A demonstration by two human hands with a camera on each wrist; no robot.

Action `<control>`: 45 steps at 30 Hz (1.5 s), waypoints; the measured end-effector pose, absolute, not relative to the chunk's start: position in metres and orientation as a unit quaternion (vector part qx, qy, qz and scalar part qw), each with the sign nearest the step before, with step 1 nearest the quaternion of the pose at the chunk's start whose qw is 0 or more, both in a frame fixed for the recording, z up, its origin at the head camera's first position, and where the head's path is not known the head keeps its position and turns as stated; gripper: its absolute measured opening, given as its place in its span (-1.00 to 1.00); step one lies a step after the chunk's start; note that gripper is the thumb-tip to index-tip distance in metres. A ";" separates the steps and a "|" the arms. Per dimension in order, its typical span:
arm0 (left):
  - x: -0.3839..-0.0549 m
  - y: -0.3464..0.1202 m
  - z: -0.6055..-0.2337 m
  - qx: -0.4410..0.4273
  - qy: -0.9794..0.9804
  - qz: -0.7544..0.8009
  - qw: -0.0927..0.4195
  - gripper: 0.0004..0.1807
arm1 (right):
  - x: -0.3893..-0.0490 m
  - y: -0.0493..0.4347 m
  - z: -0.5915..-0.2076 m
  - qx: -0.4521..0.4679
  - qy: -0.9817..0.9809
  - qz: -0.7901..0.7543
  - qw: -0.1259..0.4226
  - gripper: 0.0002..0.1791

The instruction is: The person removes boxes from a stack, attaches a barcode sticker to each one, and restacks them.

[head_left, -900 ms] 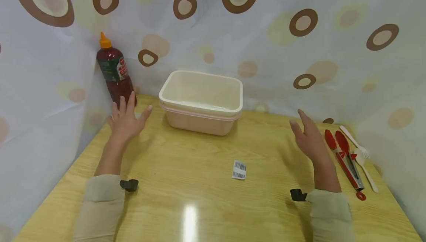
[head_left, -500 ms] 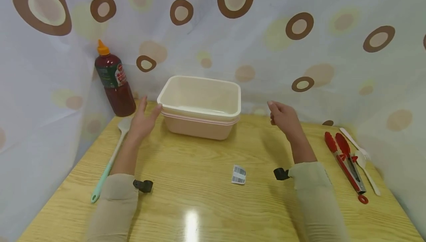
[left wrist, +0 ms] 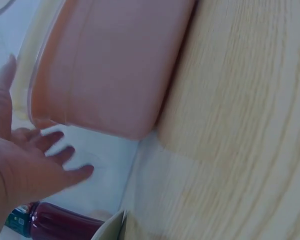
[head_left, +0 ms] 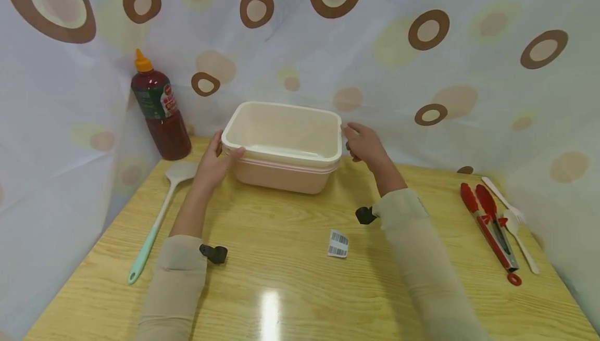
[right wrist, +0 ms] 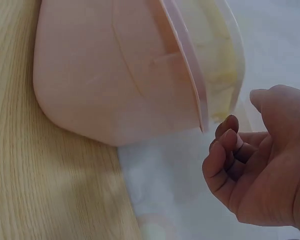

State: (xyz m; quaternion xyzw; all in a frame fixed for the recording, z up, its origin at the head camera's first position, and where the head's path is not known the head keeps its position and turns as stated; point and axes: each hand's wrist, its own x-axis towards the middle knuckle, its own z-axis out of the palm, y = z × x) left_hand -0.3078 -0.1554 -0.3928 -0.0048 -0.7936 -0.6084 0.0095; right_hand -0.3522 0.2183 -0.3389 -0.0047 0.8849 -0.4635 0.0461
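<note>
Two rectangular plastic tubs stand nested at the back of the table. The cream tub (head_left: 283, 130) sits inside the pink tub (head_left: 281, 174). At their left front corner is my left hand (head_left: 216, 163), its thumb by the cream rim and its fingers along the left side. In the left wrist view the fingers of the left hand (left wrist: 27, 165) are spread beside the tubs. My right hand (head_left: 365, 146) is at the right end of the cream rim. The right wrist view shows the right hand (right wrist: 262, 165) with bent fingers and the thumb apart from them, close to the rim.
A red sauce bottle (head_left: 161, 114) stands at the back left. In front of it lies a spatula (head_left: 161, 211) with a mint handle. At the right edge lie red tongs (head_left: 489, 226), a white fork (head_left: 503, 200) and a white spoon (head_left: 520, 237). A barcode label (head_left: 338, 243) lies mid-table.
Both hands have moved inward to the ends of the tubs, the left from near the bottle, the right from near the tongs. The spatula has come into view. The tubs stay in place.
</note>
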 end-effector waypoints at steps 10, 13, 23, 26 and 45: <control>-0.287 -0.147 -0.369 -0.026 -0.775 -0.631 -0.019 0.06 | -0.359 0.200 -0.336 0.018 0.897 -0.438 0.052 -0.27; -0.286 -0.145 -0.368 -0.024 -0.770 -0.637 -0.020 0.05 | -0.358 0.195 -0.334 0.028 0.908 -0.415 0.054 -0.25; -0.288 -0.144 -0.371 -0.033 -0.761 -0.647 -0.026 0.06 | -0.354 0.182 -0.326 0.028 0.960 -0.278 -0.011 -0.61; -0.287 -0.143 -0.370 -0.030 -0.766 -0.642 -0.026 0.05 | -0.356 0.182 -0.326 0.016 0.964 -0.263 -0.032 -0.66; -0.281 -0.143 -0.362 -0.009 -0.780 -0.625 -0.037 0.07 | -0.358 0.186 -0.297 -0.009 0.941 -0.327 -0.084 -0.71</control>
